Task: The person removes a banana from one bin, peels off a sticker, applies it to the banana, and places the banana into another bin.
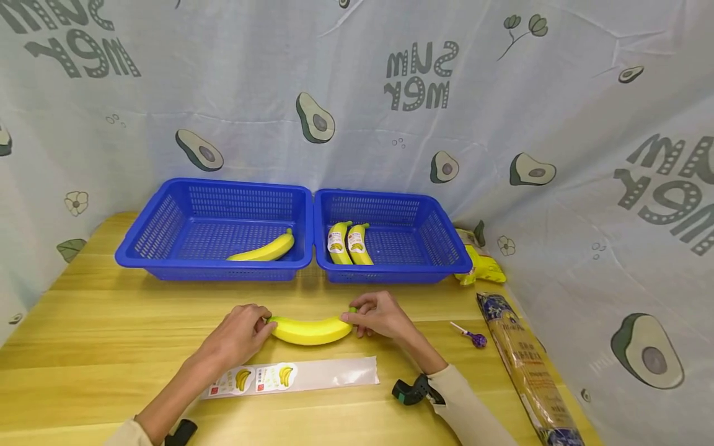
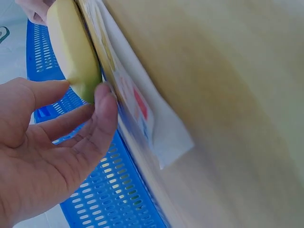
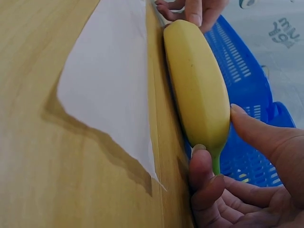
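Note:
A yellow banana [image 1: 312,332] lies crosswise on the wooden table, held at both ends. My left hand [image 1: 237,337] pinches its left tip between thumb and fingers, as the left wrist view also shows. At the other end, my right hand [image 1: 382,316] grips the banana near its green stem, thumb on one side and fingers on the other. Just in front of the banana lies a strip of backing paper [image 1: 340,374] with two banana stickers [image 1: 276,378] at its left part; its right part is bare. My left forearm covers the strip's left end.
Behind are two blue baskets: the left basket [image 1: 214,264] holds one unlabelled banana [image 1: 268,249], the right basket [image 1: 401,269] two stickered bananas [image 1: 338,243]. On the right lie a lollipop [image 1: 476,339], a long noodle-like packet [image 1: 524,365] and a yellow packet [image 1: 484,267]. A printed curtain [image 1: 357,148] hangs behind.

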Tool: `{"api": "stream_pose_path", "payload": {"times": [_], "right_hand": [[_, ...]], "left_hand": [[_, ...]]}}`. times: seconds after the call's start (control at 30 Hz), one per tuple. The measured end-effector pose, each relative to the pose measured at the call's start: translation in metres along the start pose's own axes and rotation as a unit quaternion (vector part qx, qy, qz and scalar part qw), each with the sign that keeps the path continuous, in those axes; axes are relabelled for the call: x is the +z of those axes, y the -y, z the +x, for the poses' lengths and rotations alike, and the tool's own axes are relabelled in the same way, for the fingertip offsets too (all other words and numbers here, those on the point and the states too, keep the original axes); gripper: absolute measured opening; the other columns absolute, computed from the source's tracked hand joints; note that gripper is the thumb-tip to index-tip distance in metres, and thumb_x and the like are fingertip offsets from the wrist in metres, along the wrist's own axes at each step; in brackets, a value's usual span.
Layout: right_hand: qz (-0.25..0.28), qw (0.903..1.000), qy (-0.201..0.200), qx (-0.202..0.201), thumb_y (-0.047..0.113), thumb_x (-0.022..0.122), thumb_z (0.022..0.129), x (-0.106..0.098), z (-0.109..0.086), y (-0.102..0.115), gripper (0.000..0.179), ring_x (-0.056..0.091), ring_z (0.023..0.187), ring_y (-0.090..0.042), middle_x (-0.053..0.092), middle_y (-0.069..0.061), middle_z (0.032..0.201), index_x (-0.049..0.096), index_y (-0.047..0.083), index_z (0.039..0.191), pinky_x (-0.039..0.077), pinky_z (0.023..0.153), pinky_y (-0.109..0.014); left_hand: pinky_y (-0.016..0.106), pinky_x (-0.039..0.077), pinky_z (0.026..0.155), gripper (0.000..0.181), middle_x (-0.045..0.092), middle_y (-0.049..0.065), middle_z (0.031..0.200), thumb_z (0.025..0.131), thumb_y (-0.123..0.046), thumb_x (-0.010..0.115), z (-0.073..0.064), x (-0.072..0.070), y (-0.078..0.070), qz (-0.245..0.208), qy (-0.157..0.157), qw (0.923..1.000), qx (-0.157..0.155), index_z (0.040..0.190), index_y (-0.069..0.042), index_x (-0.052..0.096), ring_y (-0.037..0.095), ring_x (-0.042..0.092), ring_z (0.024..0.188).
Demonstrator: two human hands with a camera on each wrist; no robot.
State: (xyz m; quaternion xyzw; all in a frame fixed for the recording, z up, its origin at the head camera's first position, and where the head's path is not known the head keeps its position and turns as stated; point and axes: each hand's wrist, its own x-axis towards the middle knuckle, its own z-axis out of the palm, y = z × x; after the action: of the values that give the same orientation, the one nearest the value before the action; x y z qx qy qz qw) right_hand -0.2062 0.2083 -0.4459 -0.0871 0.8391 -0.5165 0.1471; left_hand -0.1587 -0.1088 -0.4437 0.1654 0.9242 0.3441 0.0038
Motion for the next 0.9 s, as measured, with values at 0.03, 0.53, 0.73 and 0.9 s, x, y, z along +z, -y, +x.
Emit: {"api": "stream_pose_path", "payload": {"times": [0.03, 0.53, 0.73, 0.9], "right_hand": [[0.001, 1.0, 0.0, 0.0, 0.022, 0.086, 0.095, 0.0, 0.0, 0.0, 0.045, 0.071, 0.061, -0.019, 0.076, -0.009, 0.08, 0.071, -0.01, 0.124, 0.058, 0.057, -0.028], [-0.155, 0.9793, -0.096, -0.089, 0.025, 0.085, 0.097, -0.002, -0.011, 0.013, 0.039, 0.057, 0.064, -0.014, 0.066, -0.002, 0.079, 0.07, -0.003, 0.119, 0.048, 0.058, -0.026], [-0.164, 0.9577, -0.013, -0.236, 0.013, 0.086, 0.094, 0.007, -0.025, 0.028, 0.013, 0.057, 0.068, -0.004, 0.069, 0.004, 0.079, 0.074, 0.007, 0.095, 0.05, 0.057, -0.023], [-0.218, 0.9091, 0.137, -0.328, 0.015, 0.085, 0.095, 0.027, -0.035, 0.037, 0.015, 0.066, 0.081, -0.003, 0.077, -0.002, 0.094, 0.077, 0.005, 0.104, 0.056, 0.069, -0.019]], "left_hand": [[0.026, 0.049, 0.061, 0.024, 0.064, 0.003, 0.084, 0.101, -0.008, 0.075, 0.0, 0.0, 0.0, 0.002, -0.003, 1.0, -0.001, 0.116, 0.011, 0.075, 0.012, 0.053, 0.069], [0.032, 0.055, 0.067, 0.025, 0.069, 0.001, 0.091, 0.1, -0.015, 0.076, -0.007, -0.004, 0.012, 0.019, -0.08, 0.9966, 0.0, 0.117, 0.003, 0.077, 0.011, 0.059, 0.076], [0.031, 0.054, 0.066, 0.023, 0.068, 0.001, 0.088, 0.1, -0.013, 0.077, -0.008, -0.007, 0.011, 0.014, -0.079, 0.9968, 0.003, 0.117, 0.003, 0.077, 0.01, 0.057, 0.074], [0.029, 0.053, 0.066, 0.022, 0.069, 0.001, 0.089, 0.099, -0.011, 0.077, -0.009, -0.008, 0.009, 0.005, -0.08, 0.9968, 0.001, 0.117, 0.003, 0.077, 0.01, 0.057, 0.073]]}}
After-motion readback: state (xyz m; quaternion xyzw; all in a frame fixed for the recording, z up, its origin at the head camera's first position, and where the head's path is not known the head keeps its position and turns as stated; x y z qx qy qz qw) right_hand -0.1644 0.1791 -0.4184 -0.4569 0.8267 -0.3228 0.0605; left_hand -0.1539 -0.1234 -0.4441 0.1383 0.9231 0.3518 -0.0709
